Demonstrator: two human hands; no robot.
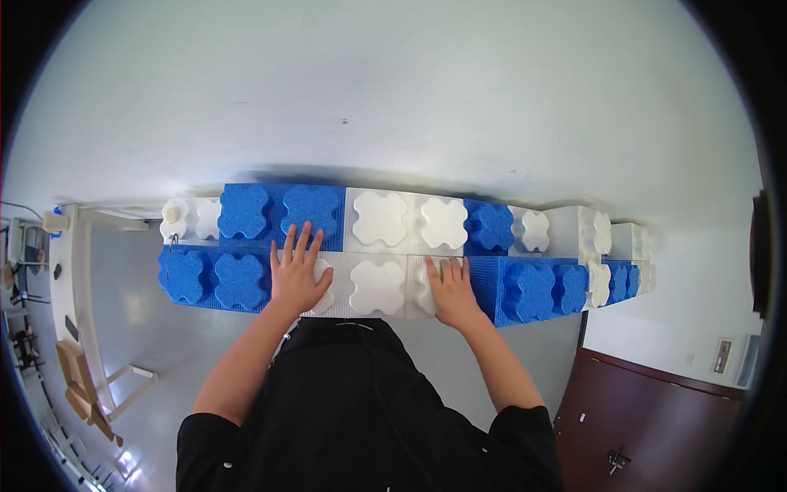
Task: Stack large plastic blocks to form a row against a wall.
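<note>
Large blue and white foam building blocks with clover-shaped studs form a stacked wall two rows deep before me. My left hand [297,273] lies flat with fingers spread over the near row, across a white block [378,287] and close to a blue block [215,280]. Its fingertips reach a blue block [281,215] in the far row. My right hand [451,287] rests, fingers stretched out, on a smaller white block [419,283], beside a blue block [484,287]. Part of the studs under both palms is hidden. Behind the right fingertips sits a far-row white block [410,220].
A pale wall [393,107] stands right behind the blocks. The stack steps down at the right end [635,246]. A dark red door [648,418] is at the lower right. On the left are a white table [74,287], an opened cardboard box [82,385] and grey floor [197,344].
</note>
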